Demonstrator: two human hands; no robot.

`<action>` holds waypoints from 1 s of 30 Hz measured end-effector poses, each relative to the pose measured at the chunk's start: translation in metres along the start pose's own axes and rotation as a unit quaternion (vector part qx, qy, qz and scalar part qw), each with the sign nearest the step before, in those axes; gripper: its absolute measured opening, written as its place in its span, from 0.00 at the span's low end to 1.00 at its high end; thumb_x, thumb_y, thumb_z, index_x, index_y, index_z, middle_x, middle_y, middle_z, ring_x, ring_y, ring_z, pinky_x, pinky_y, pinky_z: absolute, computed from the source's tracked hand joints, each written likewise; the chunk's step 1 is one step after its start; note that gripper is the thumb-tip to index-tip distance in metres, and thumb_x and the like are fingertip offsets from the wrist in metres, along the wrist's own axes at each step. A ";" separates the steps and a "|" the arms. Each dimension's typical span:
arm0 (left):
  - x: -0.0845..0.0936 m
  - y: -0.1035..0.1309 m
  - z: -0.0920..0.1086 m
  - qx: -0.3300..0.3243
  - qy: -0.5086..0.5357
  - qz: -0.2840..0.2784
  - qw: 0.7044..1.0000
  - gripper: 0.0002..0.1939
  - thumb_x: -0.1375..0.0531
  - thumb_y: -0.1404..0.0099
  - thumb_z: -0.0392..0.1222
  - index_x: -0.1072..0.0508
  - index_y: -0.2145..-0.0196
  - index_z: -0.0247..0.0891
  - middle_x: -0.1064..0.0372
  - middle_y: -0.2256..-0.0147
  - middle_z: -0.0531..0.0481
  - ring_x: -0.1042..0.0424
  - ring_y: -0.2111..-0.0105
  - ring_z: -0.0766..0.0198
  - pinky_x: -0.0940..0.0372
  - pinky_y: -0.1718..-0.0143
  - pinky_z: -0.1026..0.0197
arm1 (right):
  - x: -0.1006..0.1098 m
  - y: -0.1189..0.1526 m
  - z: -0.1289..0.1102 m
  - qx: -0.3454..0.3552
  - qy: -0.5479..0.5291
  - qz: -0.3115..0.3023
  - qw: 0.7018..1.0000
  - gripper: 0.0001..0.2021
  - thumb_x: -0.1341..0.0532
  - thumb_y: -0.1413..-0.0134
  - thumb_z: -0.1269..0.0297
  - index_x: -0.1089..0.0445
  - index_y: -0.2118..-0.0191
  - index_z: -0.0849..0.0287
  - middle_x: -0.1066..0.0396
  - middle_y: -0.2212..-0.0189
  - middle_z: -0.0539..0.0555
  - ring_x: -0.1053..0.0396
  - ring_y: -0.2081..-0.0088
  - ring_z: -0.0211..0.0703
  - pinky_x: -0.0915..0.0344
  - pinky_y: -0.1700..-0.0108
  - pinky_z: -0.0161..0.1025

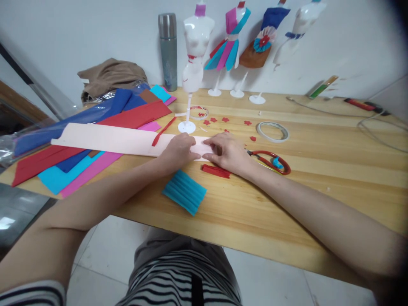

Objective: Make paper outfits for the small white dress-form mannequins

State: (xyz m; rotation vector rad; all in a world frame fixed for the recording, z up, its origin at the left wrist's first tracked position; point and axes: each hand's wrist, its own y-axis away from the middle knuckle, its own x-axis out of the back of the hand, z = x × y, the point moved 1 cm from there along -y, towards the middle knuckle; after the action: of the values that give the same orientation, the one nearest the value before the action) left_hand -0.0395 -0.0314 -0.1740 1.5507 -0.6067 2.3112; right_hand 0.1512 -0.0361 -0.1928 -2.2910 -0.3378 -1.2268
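Note:
A long, pale pink strip of crepe paper [127, 141] lies across the table from the left, its right end under both hands. My left hand [180, 152] rests on it with fingers bent and thumb toward the right. Close beside it, my right hand [227, 153] pinches the strip's end between thumb and fingers. A pleated teal paper piece [185, 192] is just below the left hand. Folded red paper [216, 171] sits below the right hand, and red-handled scissors [267, 153] are right of it. A thin red strip [163, 132] crosses the pink paper.
A white mannequin [195, 44] stands behind the hands, near a thermos [168, 55]. Further mannequins, including one in a pink-and-teal paper dress [232, 40], line the wall. Small red paper flowers [225, 120] and a tape roll [272, 138] lie right; colored paper [28, 165] is piled left.

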 end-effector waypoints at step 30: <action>0.004 0.004 -0.001 -0.069 0.096 0.076 0.990 0.04 0.40 0.38 0.31 0.25 0.67 0.35 0.23 0.66 0.48 0.29 0.69 0.66 0.37 0.65 0.63 | 0.012 0.007 -0.014 -0.001 -0.066 0.046 0.997 0.13 0.38 0.46 0.63 0.29 0.54 0.54 0.25 0.56 0.59 0.29 0.54 0.55 0.33 0.50 0.54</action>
State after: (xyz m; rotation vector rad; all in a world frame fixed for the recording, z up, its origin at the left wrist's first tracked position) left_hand -0.0436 -0.0342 -0.1714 1.2403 -0.8406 2.4342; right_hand 0.1510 -0.0498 -0.1787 -2.3664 -0.2751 -1.0347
